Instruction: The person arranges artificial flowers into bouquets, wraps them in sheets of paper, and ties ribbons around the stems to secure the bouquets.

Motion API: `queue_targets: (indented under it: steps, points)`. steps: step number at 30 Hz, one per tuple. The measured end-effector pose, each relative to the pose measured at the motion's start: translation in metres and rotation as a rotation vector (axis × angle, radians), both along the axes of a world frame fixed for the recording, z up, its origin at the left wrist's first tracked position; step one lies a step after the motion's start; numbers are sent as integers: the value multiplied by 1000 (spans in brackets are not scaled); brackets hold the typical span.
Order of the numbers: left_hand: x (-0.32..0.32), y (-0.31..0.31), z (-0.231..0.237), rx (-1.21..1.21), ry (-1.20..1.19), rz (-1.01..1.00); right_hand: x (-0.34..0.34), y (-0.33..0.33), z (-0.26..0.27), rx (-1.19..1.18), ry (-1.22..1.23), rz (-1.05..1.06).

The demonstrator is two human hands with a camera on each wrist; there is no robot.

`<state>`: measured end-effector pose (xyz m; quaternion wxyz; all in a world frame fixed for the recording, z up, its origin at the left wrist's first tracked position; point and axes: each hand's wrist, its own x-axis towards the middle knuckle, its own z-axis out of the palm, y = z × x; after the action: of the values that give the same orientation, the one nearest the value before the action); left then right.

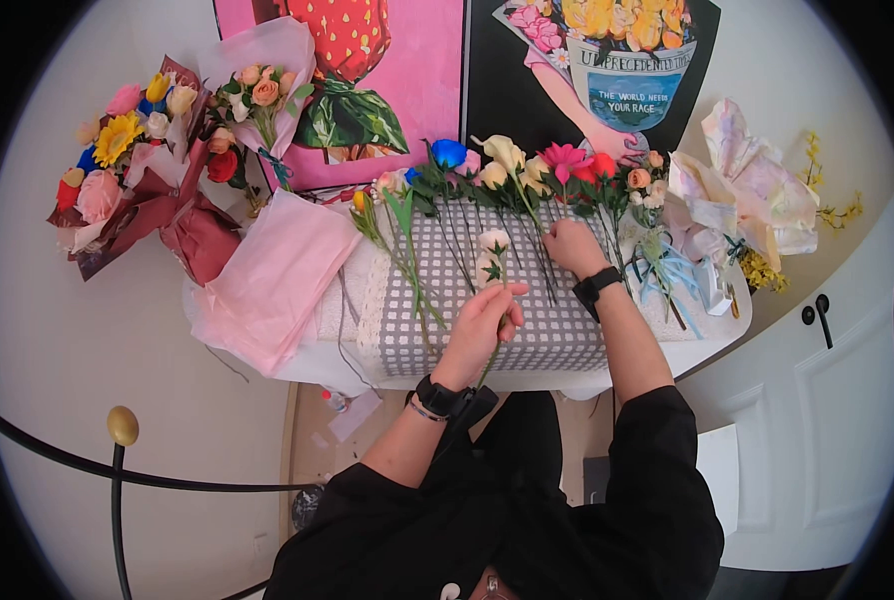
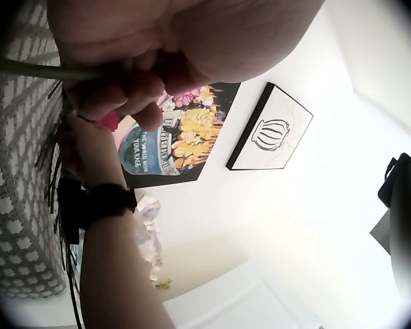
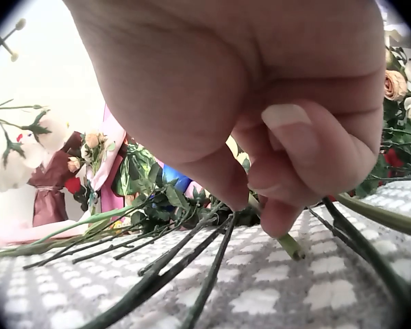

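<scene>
The left forearm point(image 1: 402, 442) and right forearm point(image 1: 630, 345) slant forward and inward. The left grip point(image 1: 480, 326) curls its fingers point(image 2: 103, 103) toward the palm; the right grip point(image 1: 575, 250), reaching farther forward, is bent into a pinch, apart from the left.

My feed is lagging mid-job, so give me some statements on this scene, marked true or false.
1. The left hand holds a stem bearing white flowers. True.
2. The right hand pinches a green stem. True.
3. Both wrists are bare. False: each wears a black band.
4. Pink wrapping paper lies left of the checked cloth. True.
5. That cloth holds every flower. False: a sunflower sits in a bouquet.
</scene>
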<state>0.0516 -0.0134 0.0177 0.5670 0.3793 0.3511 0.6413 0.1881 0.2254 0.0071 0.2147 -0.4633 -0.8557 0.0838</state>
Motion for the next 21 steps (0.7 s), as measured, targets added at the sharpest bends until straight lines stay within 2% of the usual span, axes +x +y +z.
queue_targets:
  steps: [3, 11, 14, 17, 21]
  points:
    - [1, 1, -4, 3, 0, -6, -1, 2, 0, -6, -21, -8]
    - [3, 2, -10, -18, -45, -16, 8, -9, 8, 105, 194, 6]
    - [4, 1, -11, -17, -35, -17, 8, -4, 4, 57, 262, -8]
    - [5, 1, -11, -33, -47, -24, 10, 0, 1, -28, 219, -50]
    - [5, 0, -10, -32, -49, -28, 9, 8, -5, -21, 123, -9]
